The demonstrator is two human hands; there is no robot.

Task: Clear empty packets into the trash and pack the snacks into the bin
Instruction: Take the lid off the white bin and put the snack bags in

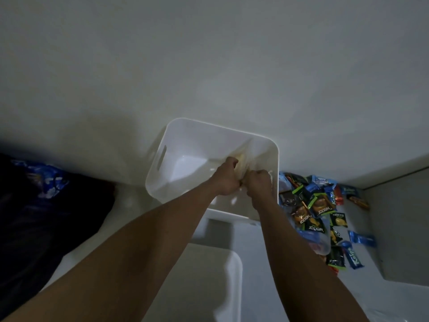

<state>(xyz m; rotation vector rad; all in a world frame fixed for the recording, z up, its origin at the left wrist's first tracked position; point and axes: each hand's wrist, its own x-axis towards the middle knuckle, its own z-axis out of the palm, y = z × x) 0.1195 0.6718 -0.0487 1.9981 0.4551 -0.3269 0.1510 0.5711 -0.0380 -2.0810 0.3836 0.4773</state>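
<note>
Wall (209, 66) behind; L hand (226, 180) & R hand (258, 184) fisted on packet (241, 162) over bin (185, 140).

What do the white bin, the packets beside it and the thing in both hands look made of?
White bin: likely moulded plastic, smooth semi-gloss; rounded rim, cut-out handle. Snack packets: glossy printed film or foil, crinkled. Clear bag gripped by left hand and right hand: seemingly thin translucent plastic, yellowish; too dim to be sure.

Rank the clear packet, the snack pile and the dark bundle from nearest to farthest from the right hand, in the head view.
1. Clear packet, gripped by the right hand.
2. Snack pile, just to its right.
3. Dark bundle, far left.
</note>
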